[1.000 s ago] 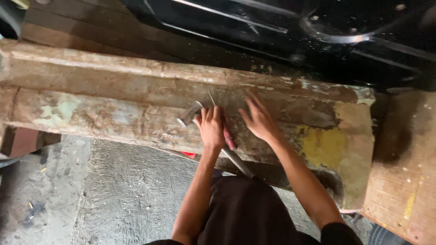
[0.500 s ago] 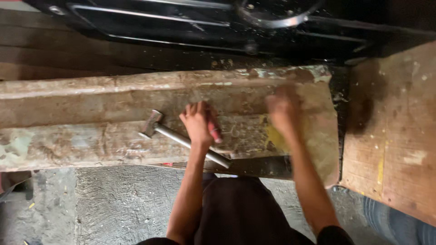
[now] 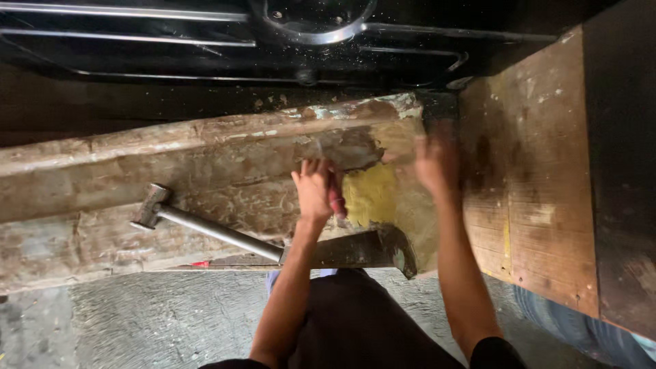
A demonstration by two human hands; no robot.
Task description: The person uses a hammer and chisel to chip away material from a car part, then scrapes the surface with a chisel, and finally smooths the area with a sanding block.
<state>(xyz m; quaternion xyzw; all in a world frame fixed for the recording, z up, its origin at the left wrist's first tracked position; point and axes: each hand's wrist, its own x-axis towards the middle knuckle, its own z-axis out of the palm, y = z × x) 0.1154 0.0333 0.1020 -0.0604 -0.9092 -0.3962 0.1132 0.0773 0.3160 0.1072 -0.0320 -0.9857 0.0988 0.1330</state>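
Curled around a small red-handled tool [image 3: 337,199], your left hand [image 3: 314,191] is gripping it against the worn wooden plank [image 3: 205,171], just left of the yellow patch [image 3: 369,195]. Your right hand [image 3: 436,164] is blurring over the plank's right end; you cannot tell whether it is grasping anything. Judging from this, you are working the surface, so keep the tool low and flat, steadying the plank. The hammer [image 3: 205,229] is lying loose near your left wrist, apart from both hands; mind its handle.
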